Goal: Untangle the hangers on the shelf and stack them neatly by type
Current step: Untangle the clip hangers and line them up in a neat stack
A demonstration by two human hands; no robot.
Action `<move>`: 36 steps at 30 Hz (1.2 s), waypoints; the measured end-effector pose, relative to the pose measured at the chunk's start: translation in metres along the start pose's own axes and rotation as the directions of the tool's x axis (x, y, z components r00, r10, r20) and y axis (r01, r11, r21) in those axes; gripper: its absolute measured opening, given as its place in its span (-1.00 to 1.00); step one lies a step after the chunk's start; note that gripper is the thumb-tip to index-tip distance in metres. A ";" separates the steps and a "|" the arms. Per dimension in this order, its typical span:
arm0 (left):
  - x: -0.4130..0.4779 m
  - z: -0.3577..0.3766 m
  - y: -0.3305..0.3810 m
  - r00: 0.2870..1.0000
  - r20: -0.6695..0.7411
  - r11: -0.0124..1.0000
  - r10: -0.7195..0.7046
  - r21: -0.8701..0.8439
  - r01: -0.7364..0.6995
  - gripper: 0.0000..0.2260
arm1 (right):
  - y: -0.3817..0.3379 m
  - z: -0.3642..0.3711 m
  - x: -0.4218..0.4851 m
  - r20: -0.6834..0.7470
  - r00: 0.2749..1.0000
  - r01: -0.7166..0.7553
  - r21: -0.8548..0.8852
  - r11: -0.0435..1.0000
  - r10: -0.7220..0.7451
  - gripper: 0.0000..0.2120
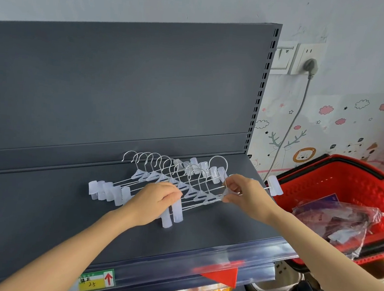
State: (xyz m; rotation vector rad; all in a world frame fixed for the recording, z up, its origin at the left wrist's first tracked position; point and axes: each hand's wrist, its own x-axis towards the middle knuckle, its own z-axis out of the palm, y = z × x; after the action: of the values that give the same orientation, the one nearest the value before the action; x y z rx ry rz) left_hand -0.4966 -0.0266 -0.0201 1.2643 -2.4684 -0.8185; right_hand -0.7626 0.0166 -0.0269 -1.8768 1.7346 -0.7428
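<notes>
Several clear plastic clip hangers (161, 177) with metal hooks lie overlapped in a row on the dark grey shelf (43, 214). Their hooks point toward the back panel. My left hand (157, 200) rests curled on the wire bars near the left clips, fingers bent over them. My right hand (245, 191) pinches the centre piece of the frontmost hanger (214, 198) at the right end of the row. One clip (274, 186) sticks out past my right hand at the shelf's right edge.
A red shopping basket (344, 180) holding plastic-wrapped packages (337, 218) stands right of the shelf. The shelf's grey back panel (122, 82) rises behind the hangers. A price-label strip (97, 280) runs along the front edge. A wall socket with a grey plug (310, 66) is at upper right.
</notes>
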 end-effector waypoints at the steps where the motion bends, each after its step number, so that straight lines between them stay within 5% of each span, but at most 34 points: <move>1: 0.001 -0.002 0.001 0.999 -0.021 0.996 -0.029 -0.080 0.028 -0.49 | -0.001 -0.003 0.001 -0.013 1.000 0.001 0.020 1.000 -0.001 -0.78; 5: 0.001 -0.003 0.003 0.997 -0.008 0.933 -0.076 -0.354 0.068 -0.70 | -0.003 -0.008 0.006 -0.034 0.999 0.004 0.040 0.999 -0.003 -0.75; 11: 0.003 -0.004 0.010 0.989 0.033 0.905 -0.143 -0.400 0.144 -0.65 | -0.004 -0.005 0.006 -0.050 0.999 0.016 0.067 0.998 -0.012 -0.82; 15: 0.004 -0.007 0.014 0.945 0.167 0.732 -0.282 -0.598 0.325 -0.50 | -0.006 -0.004 0.007 -0.054 0.998 0.028 0.099 0.995 -0.022 -0.80; 24: 0.006 -0.011 0.016 0.887 0.335 0.623 -0.317 -0.632 0.461 -0.43 | -0.002 -0.003 0.012 -0.055 0.998 0.022 0.091 0.996 -0.017 -0.79; 31: 0.004 -0.010 0.011 0.913 0.213 0.750 -0.347 -0.522 0.407 -0.50 | 0.003 0.004 0.012 -0.011 1.000 -0.011 0.030 0.999 0.012 -0.71; 36: 0.002 -0.012 0.016 0.835 0.446 0.533 -0.321 -0.644 0.549 -0.28 | 0.001 0.001 0.013 -0.092 0.996 -0.008 0.058 0.998 0.013 -0.72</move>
State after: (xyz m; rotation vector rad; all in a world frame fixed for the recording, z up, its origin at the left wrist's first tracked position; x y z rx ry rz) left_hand -0.5032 -0.0256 -0.0016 1.4727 -1.5502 -2.0214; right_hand -0.7616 0.0037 -0.0276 -1.8203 1.7584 -0.8786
